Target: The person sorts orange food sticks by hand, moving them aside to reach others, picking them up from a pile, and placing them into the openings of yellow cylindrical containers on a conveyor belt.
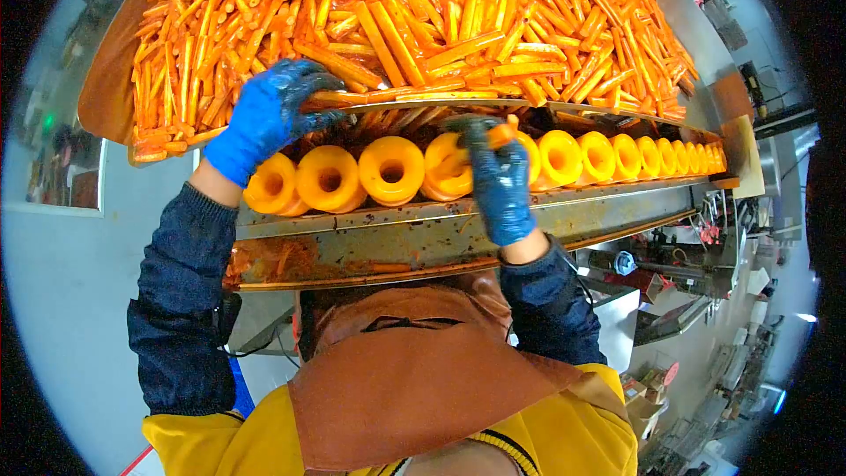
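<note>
A large metal tray [104,88] is heaped with orange-coated sticks [352,13]. Below its near edge runs a row of yellow ring-shaped cups [391,170] with round holes. My left hand [280,110], in a blue glove, has its fingers curled round the end of some orange sticks at the tray's near edge. My right hand [495,178], in a blue glove with dark, stained fingers, is closed on an orange stick [502,134] above one of the cups. That cup is partly covered by the hand.
A stained metal trough [379,247] runs below the cups, nearest my body. Machinery [687,273] and cardboard boxes [648,405] stand farther off to the right. A grey wall panel [62,256] is at the left.
</note>
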Tool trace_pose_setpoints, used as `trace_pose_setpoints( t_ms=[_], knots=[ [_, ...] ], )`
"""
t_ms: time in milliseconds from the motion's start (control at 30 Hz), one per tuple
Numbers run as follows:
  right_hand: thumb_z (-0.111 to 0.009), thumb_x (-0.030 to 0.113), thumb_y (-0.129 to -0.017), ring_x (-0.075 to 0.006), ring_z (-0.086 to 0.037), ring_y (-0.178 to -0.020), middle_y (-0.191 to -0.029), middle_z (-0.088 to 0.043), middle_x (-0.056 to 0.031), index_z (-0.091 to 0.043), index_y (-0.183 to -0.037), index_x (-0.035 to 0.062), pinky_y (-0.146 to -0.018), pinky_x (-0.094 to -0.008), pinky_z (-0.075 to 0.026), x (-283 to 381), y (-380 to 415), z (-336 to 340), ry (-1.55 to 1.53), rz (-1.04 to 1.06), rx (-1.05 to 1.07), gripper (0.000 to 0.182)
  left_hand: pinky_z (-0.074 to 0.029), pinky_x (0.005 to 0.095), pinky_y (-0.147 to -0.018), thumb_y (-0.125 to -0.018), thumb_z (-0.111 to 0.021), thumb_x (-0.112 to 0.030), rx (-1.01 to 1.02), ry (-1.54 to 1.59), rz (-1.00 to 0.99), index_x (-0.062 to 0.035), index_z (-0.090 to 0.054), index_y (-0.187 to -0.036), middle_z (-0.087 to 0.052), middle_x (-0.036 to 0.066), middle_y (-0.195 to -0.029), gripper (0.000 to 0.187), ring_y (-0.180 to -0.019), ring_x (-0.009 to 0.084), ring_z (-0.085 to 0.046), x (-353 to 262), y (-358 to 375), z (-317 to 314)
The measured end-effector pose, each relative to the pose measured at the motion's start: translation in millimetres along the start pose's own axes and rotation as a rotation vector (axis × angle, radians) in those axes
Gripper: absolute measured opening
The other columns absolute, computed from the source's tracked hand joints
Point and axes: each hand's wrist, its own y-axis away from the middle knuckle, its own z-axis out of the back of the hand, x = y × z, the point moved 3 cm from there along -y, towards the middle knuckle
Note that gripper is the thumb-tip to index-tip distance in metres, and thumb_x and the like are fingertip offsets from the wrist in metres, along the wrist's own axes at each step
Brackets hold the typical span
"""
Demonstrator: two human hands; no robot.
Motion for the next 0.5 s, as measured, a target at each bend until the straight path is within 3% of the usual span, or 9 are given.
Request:
trace_pose_setpoints(
  t_ms=[33, 100, 133, 200, 233, 367, 433, 500],
  knots=[
    [-0.069, 0.012, -0.085, -0.0214, -0.062, -0.074, -0.084, -0.066, -0.0102, -0.067, -0.089, 0.0019, -0.067, -0.0327, -0.050, 3.1, 3.5, -13.9, -0.065, 0.086, 0.074, 0.011, -0.051, 0.0397, -0.081, -0.073, -0.074, -0.033, -0.001, 0.003, -0.002, -0.0142, -0.068, -0.102, -0.066, 0.010, -0.100, 0.035, -0.092, 0.0301, -0.062, -1.0, -6.6, -0.9],
    [-0.072, 0.015, -0.083, -0.0238, -0.063, -0.076, -0.083, -0.066, -0.0115, -0.066, -0.088, 0.0023, -0.068, -0.0335, -0.050, 2.7, 9.6, -32.6, 0.091, 0.103, 0.184, 0.015, -0.050, 0.0412, -0.080, -0.074, -0.073, -0.037, 0.285, -0.013, 0.104, -0.0130, -0.068, -0.102, -0.065, 0.011, -0.102, 0.037, -0.093, 0.0312, -0.062, 0.3, -16.3, -9.1],
    [-0.072, 0.015, -0.083, -0.0238, -0.063, -0.076, -0.083, -0.066, -0.0115, -0.066, -0.088, 0.0023, -0.068, -0.0335, -0.050, 3.4, 10.5, -31.0, 0.090, 0.102, 0.182, 0.015, -0.050, 0.0424, -0.079, -0.074, -0.072, -0.039, 0.318, 0.052, 0.073, -0.0107, -0.067, -0.102, -0.065, 0.013, -0.099, 0.040, -0.092, 0.0333, -0.061, 3.1, -20.2, -8.9],
    [-0.074, 0.018, -0.080, -0.0252, -0.063, -0.077, -0.083, -0.065, -0.0124, -0.067, -0.089, 0.0032, -0.069, -0.0346, -0.051, 11.5, 9.5, -26.7, 0.427, 0.279, 0.289, 0.018, -0.049, 0.0425, -0.079, -0.075, -0.072, -0.038, 0.392, 0.085, 0.071, -0.0094, -0.066, -0.103, -0.065, 0.013, -0.098, 0.040, -0.092, 0.0342, -0.061, 8.0, -25.1, -9.3],
    [-0.074, 0.018, -0.080, -0.0252, -0.063, -0.077, -0.083, -0.065, -0.0124, -0.067, -0.089, 0.0032, -0.069, -0.0346, -0.051, 14.8, 4.8, -19.3, 0.427, 0.282, 0.287, 0.018, -0.049, 0.0427, -0.079, -0.076, -0.072, -0.037, 0.463, 0.120, 0.070, -0.0081, -0.066, -0.103, -0.065, 0.014, -0.097, 0.040, -0.092, 0.0352, -0.061, 9.7, -26.9, -10.1],
    [-0.073, 0.019, -0.080, -0.0297, -0.063, -0.079, -0.088, -0.066, -0.0128, -0.068, -0.093, 0.0062, -0.073, -0.0366, -0.051, 27.0, -37.3, 33.9, 0.337, 0.284, 0.177, 0.019, -0.050, 0.0418, -0.080, -0.078, -0.071, -0.034, 0.507, 0.195, -0.012, -0.0058, -0.065, -0.104, -0.065, 0.016, -0.100, 0.039, -0.093, 0.0366, -0.061, 14.6, -36.7, -0.3],
    [-0.072, 0.015, -0.077, -0.0320, -0.063, -0.083, -0.095, -0.066, -0.0127, -0.068, -0.100, 0.0101, -0.077, -0.0379, -0.051, 41.2, -67.5, 64.1, 0.675, 0.406, 0.086, 0.024, -0.050, 0.0400, -0.081, -0.079, -0.071, -0.032, 0.383, 0.326, 0.202, -0.0058, -0.064, -0.107, -0.064, 0.017, -0.104, 0.038, -0.096, 0.0355, -0.061, 17.1, -44.5, 8.5],
    [-0.069, 0.012, -0.079, -0.0281, -0.060, -0.102, -0.110, -0.063, -0.0092, -0.065, -0.112, 0.0112, -0.088, -0.0362, -0.049, 54.3, -93.9, 76.3, 1.034, 0.585, 0.196, 0.033, -0.051, 0.0393, -0.084, -0.080, -0.070, -0.029, 0.310, 0.271, 0.131, -0.0075, -0.064, -0.112, -0.064, 0.016, -0.107, 0.039, -0.099, 0.0331, -0.062, 22.5, -58.0, 0.1]
  ],
)
